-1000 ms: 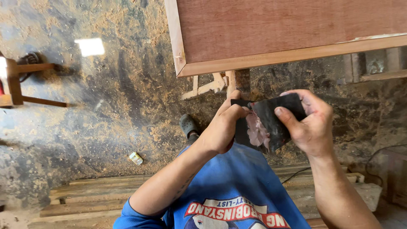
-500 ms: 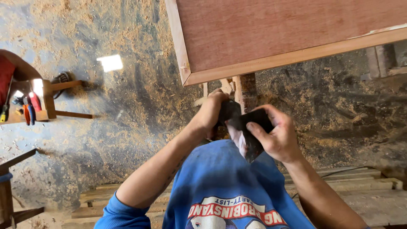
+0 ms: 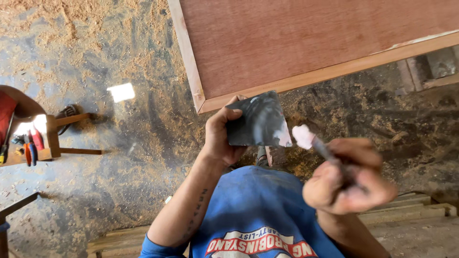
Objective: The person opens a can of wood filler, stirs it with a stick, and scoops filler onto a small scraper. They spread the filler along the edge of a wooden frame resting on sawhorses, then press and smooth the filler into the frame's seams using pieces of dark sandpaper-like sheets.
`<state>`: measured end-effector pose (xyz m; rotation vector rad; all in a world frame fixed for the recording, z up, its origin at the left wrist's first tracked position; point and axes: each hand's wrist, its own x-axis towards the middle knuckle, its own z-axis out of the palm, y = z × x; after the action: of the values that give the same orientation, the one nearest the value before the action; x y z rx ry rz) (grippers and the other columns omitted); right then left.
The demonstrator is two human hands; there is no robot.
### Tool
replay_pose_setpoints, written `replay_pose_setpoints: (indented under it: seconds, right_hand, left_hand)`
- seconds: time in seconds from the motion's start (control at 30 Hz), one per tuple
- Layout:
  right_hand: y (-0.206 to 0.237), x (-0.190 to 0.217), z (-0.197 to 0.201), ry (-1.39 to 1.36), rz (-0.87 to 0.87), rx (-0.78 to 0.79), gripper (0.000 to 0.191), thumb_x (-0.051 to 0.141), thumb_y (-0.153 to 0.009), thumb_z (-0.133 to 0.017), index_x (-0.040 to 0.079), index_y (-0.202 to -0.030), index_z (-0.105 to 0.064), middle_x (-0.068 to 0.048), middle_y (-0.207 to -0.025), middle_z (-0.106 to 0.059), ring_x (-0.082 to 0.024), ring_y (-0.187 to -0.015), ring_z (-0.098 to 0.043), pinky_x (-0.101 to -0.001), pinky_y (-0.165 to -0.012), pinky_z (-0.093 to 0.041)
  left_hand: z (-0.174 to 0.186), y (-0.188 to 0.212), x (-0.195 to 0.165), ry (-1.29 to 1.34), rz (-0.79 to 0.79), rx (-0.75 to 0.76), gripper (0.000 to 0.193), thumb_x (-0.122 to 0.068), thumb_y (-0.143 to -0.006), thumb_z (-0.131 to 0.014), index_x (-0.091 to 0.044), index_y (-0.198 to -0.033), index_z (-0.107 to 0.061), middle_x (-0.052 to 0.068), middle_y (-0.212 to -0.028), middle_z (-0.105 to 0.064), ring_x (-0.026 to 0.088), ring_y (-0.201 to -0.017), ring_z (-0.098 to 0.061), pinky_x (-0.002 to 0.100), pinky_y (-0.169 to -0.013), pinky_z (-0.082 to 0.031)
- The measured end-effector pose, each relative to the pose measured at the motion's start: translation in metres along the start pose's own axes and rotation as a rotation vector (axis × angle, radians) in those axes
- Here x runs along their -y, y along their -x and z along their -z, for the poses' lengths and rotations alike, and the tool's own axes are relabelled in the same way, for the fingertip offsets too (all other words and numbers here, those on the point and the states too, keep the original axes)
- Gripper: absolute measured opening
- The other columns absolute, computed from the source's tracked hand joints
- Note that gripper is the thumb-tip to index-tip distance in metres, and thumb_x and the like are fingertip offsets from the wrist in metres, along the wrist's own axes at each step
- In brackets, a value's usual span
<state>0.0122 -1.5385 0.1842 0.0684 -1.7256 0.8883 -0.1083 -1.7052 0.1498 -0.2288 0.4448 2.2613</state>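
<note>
Blue shirt: nearest the camera, at the bottom middle of the head view, with a red and white print across its lower part.
Right hand: blurred, low on the right; its fingers are curled tight around the handle of a putty knife.
Putty knife: it points up and to the left from the right hand, and a lump of pale pink filler sits on its tip, just beside the lower right corner of the dark sheet.
Left hand: raised at the middle, thumb on the upper edge and fingers behind, pinching the left side of a dark sheet.
Dark sheet: a small black, roughly square piece held almost flat to the camera, smeared grey, with a pale pink patch at its lower right corner.
Wooden panel: reddish-brown board with a lighter wooden frame, filling the top right; its lower left corner lies just above the left hand and the sheet.
Floor: dark ground strewn with sawdust, with one bright patch of light on it.
Small wooden stand: far left, well apart from the hands, holding hand tools with red and blue grips.
Planks: pale boards along the bottom edge.
</note>
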Motion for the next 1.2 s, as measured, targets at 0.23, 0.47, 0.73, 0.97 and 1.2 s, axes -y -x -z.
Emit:
replay_pose_setpoints:
  seconds: [0.23, 0.47, 0.73, 0.97, 1.2]
  right_hand:
    - [0.017, 0.007, -0.002, 0.071, 0.08, 0.284, 0.021, 0.02, -0.105, -0.054, 0.006, -0.12, -0.049, -0.017, -0.109, -0.059, -0.033, -0.094, -0.06, -0.0438, -0.082, -0.054]
    - [0.035, -0.004, 0.002, 0.044, 0.038, 0.426, 0.019, 0.009, -0.106, -0.058, 0.005, -0.123, -0.051, -0.018, -0.117, -0.058, -0.034, -0.101, -0.059, -0.0437, -0.085, -0.052]
    - [0.041, 0.0, 0.002, 0.114, 0.083, 0.584, 0.024, -0.001, -0.098, -0.061, 0.002, -0.12, -0.054, -0.019, -0.114, -0.06, -0.035, -0.099, -0.058, -0.045, -0.083, -0.051]
    - [0.041, -0.007, -0.007, -0.022, -0.588, 0.397, 0.018, 0.011, -0.109, -0.052, 0.001, -0.124, -0.056, -0.012, -0.116, -0.061, -0.021, -0.102, -0.059, -0.0372, -0.085, -0.051]
    - [0.008, -0.005, 0.015, -0.616, -1.036, 0.021, 0.024, 0.006, -0.109, -0.054, -0.006, -0.13, -0.058, -0.013, -0.12, -0.066, -0.021, -0.109, -0.066, -0.0391, -0.101, -0.055]
  left_hand:
    - [-0.023, 0.007, 0.012, 0.058, -0.022, -0.001, 0.033, -0.009, -0.09, -0.05, -0.001, -0.122, -0.053, 0.016, -0.113, -0.065, 0.026, -0.099, -0.069, 0.04, -0.089, -0.061]
    - [-0.007, 0.011, 0.009, 0.065, -0.047, -0.061, 0.031, -0.008, -0.087, -0.051, -0.003, -0.117, -0.053, 0.015, -0.109, -0.066, 0.026, -0.097, -0.069, 0.041, -0.088, -0.062]
    - [-0.003, 0.011, -0.008, 0.047, -0.042, -0.244, 0.033, -0.01, -0.082, -0.052, -0.002, -0.113, -0.06, 0.013, -0.103, -0.068, 0.025, -0.09, -0.07, 0.037, -0.081, -0.062]
    - [-0.009, 0.024, -0.037, -0.101, -0.306, -0.058, 0.02, -0.004, -0.084, -0.052, -0.002, -0.104, -0.054, 0.013, -0.095, -0.065, 0.022, -0.082, -0.068, 0.035, -0.077, -0.06]
    - [0.0, 0.019, -0.012, -0.6, -0.37, -0.101, 0.016, -0.001, -0.09, -0.053, -0.004, -0.105, -0.051, 0.001, -0.086, -0.052, 0.009, -0.077, -0.05, 0.024, -0.067, -0.042]
